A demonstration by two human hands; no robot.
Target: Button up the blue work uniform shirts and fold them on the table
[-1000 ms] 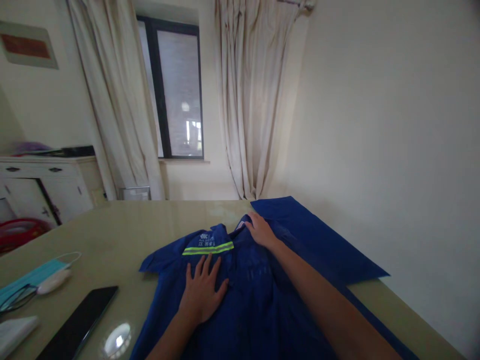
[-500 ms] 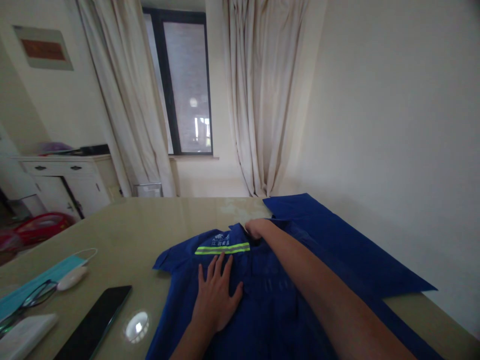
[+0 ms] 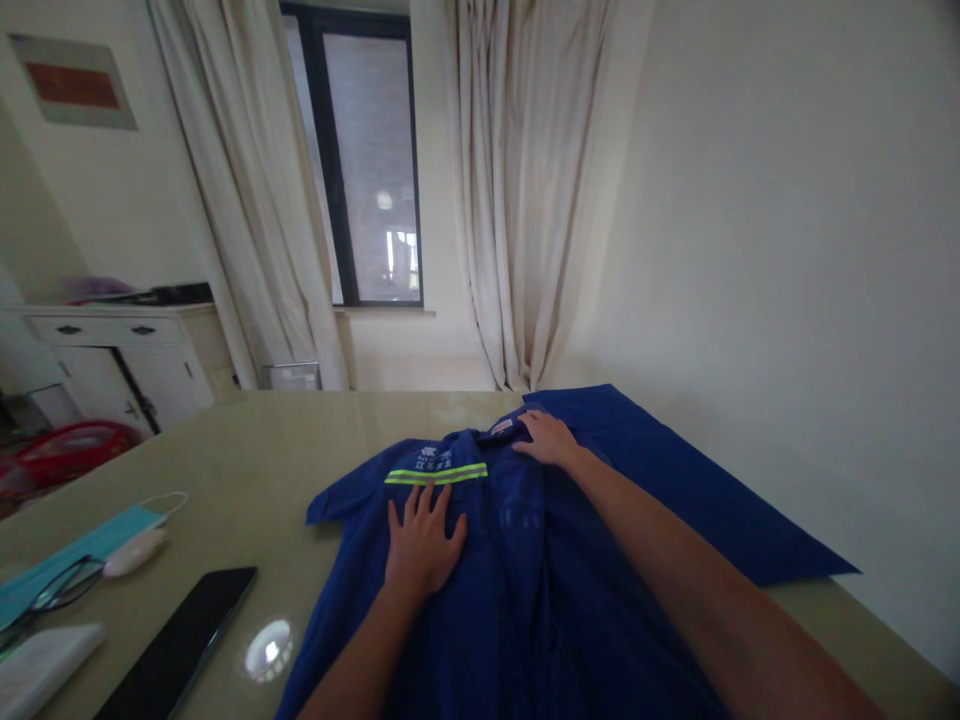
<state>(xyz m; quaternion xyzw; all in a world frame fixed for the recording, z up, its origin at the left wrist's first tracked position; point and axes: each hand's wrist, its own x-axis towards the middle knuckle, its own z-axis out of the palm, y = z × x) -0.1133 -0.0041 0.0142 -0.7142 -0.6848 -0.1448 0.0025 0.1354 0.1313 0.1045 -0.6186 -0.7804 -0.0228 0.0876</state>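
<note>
A dark blue work shirt with short sleeves lies front up on the table. Its chest carries a yellow-green and grey reflective strip with white lettering above it. My left hand rests flat on the shirt just below the strip, fingers spread. At the right side of the collar, my right hand lies over the cloth with its fingers stretched out and thumb apart. A pale label shows inside the neck. My right forearm covers part of the shirt's right side.
A flat blue sheet-like piece lies at the right beside the wall. On the left of the table are a black phone, a white box-like object, glasses, a white mouse-like object and a light-blue face mask.
My right hand has come out from the collar's neck opening and opened on the collar's right side. The collar now lies more spread, with its label showing. My left hand stays on the shirt front.
</note>
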